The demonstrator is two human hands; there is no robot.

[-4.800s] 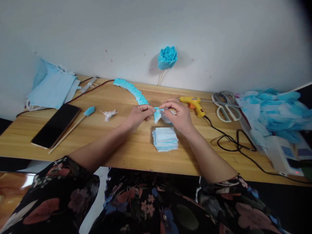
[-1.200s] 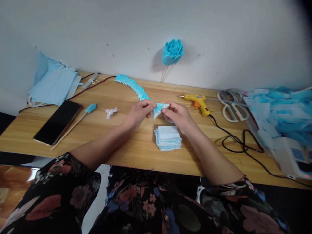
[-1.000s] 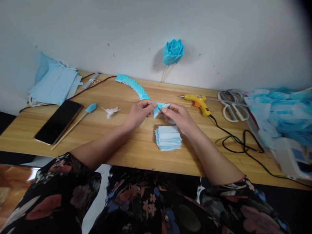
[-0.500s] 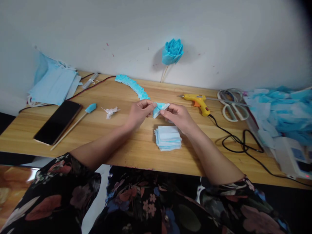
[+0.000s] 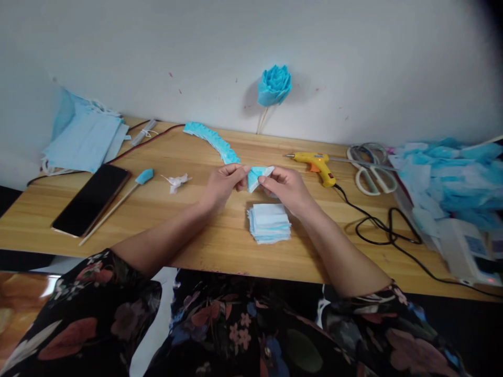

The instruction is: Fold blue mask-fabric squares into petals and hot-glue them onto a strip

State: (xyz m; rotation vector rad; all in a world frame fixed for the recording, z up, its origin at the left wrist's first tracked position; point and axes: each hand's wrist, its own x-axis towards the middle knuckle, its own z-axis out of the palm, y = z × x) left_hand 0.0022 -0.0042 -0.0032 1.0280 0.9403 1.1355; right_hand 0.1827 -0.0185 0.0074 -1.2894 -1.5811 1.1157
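Between both hands is a small folded piece of blue and white mask fabric (image 5: 257,176). My left hand (image 5: 223,184) pinches its left side, and my right hand (image 5: 286,187) grips its right corner with the thumb across the front. Just below the hands lies a stack of cut fabric squares (image 5: 270,223), white on top with blue edges. Beyond my left hand, a curved row of folded blue pieces (image 5: 212,140) overlaps on the table. Some fingertips are hidden behind the fabric.
A blue fabric flower (image 5: 274,85) on a stick leans at the wall. To the right lie a yellow glue gun (image 5: 320,165), scissors (image 5: 371,178) and a heap of blue scraps (image 5: 451,178). Face masks (image 5: 84,136), a phone (image 5: 92,199) and a blue-tipped stick (image 5: 118,207) are leftward.
The fabric lies slightly flatter between my fingers, showing a clearer diagonal fold. Both hands keep their hold; the whole view has shifted a little.
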